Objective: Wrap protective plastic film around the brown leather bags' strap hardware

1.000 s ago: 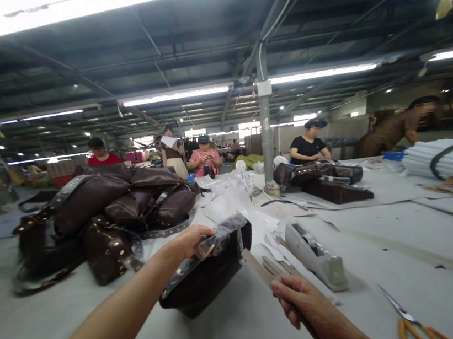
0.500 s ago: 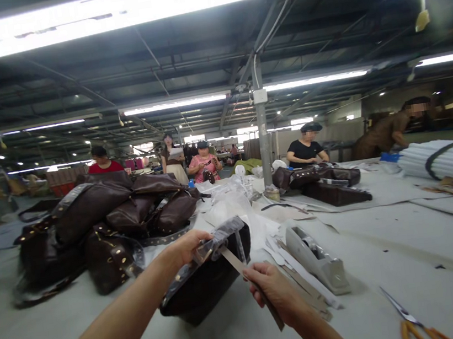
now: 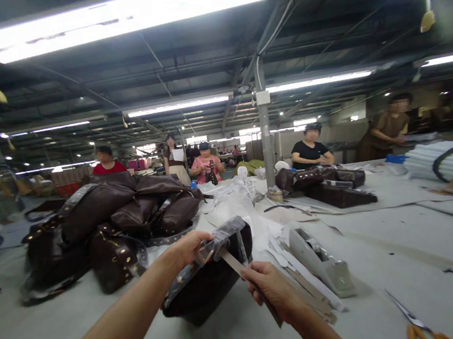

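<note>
A dark brown leather bag [image 3: 211, 291] stands tilted in front of me, with clear plastic film [image 3: 228, 230] along its upper edge and strap. My left hand [image 3: 190, 246] is closed on the film-covered upper edge. Between the fingers and thumb of my right hand [image 3: 269, 286] is a flat grey-brown strip [image 3: 232, 260], perhaps cardboard. The strip's far end meets the film beside my left fingertips; whether it goes under the film I cannot tell. Its near end sticks out below my right palm.
Brown bags [image 3: 99, 214] are heaped at left. A tape dispenser [image 3: 322, 262] and paper strips [image 3: 303, 276] lie right of my hands, with orange-handled scissors [image 3: 415, 320] nearer me. Beyond are more bags [image 3: 338, 193], a post [image 3: 267, 142], a white strapped bundle [image 3: 438, 164] and several people.
The whole view has shifted slightly to the right. Both hands keep their hold on the bag and strip. The co-worker at far right has straightened up somewhat.
</note>
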`<state>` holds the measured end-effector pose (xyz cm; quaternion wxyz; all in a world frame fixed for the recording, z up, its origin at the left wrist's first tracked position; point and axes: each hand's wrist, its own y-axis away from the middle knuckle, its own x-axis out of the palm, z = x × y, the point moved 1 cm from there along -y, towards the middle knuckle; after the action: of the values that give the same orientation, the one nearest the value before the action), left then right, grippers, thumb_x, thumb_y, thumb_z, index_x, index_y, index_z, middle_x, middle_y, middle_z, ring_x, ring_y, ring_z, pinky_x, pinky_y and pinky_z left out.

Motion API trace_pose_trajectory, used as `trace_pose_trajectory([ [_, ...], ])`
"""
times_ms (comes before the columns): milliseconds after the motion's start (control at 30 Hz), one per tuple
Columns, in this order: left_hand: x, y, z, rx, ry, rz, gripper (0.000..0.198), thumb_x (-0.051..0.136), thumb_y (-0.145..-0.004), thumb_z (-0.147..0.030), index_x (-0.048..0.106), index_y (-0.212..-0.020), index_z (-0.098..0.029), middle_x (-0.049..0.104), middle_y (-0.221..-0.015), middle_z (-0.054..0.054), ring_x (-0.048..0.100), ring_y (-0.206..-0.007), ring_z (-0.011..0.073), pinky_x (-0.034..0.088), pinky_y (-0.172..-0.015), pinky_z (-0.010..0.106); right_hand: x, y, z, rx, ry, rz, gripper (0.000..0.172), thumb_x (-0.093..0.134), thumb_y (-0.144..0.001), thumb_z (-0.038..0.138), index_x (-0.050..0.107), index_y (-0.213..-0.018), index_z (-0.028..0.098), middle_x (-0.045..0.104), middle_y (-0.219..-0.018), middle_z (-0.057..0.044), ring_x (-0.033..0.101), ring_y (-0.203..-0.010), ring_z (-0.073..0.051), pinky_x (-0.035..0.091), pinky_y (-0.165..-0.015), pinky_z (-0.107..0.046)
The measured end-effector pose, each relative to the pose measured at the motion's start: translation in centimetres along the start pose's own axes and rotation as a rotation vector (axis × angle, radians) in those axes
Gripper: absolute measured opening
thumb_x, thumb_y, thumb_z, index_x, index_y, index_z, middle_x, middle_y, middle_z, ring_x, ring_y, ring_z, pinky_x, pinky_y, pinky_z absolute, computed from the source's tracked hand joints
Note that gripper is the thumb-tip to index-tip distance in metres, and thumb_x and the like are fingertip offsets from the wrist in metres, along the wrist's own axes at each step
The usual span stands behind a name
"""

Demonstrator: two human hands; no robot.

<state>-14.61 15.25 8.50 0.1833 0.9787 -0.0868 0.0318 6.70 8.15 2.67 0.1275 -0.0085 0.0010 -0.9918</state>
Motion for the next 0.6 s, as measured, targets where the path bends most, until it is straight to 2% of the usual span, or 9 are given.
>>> trace_pose_trajectory([
  [267,0.3,0.2,0.0,-0.012,-0.008,0.010,0.013,0.063,-0.071,-0.023,0.063,-0.067,-0.010,0.064,-0.053,0.005,0.058,-0.043,0.0148,0.050,-0.046,0.025,0.7,-0.7,0.4,-0.008,-0.023,-0.015,0.023,0.057,-0.073,0.037,0.050,-0.063,0.018,0.053,-0.047,0.005,0.043,-0.034,-0.005,0.027,-0.035,-0.017],
  [467,0.4,0.2,0.1,0.004,-0.026,0.012,0.014,0.061,-0.071,-0.023,0.061,-0.065,-0.011,0.065,-0.054,0.005,0.056,-0.044,0.0141,0.049,-0.045,0.025,1.9,-2.5,0.4,-0.036,-0.057,-0.032,0.029,0.064,-0.069,0.042,0.053,-0.061,0.016,0.054,-0.046,0.004,0.042,-0.033,-0.005,0.027,-0.033,-0.017],
  [600,0.4,-0.1,0.4,0.044,-0.036,0.054,0.015,0.063,-0.067,-0.026,0.061,-0.066,-0.011,0.063,-0.054,0.003,0.055,-0.045,0.0129,0.047,-0.047,0.024,3.2,-4.1,0.8,-0.049,-0.092,-0.052,0.031,0.065,-0.069,0.044,0.053,-0.062,0.016,0.052,-0.045,0.004,0.042,-0.033,-0.005,0.026,-0.032,-0.017],
])
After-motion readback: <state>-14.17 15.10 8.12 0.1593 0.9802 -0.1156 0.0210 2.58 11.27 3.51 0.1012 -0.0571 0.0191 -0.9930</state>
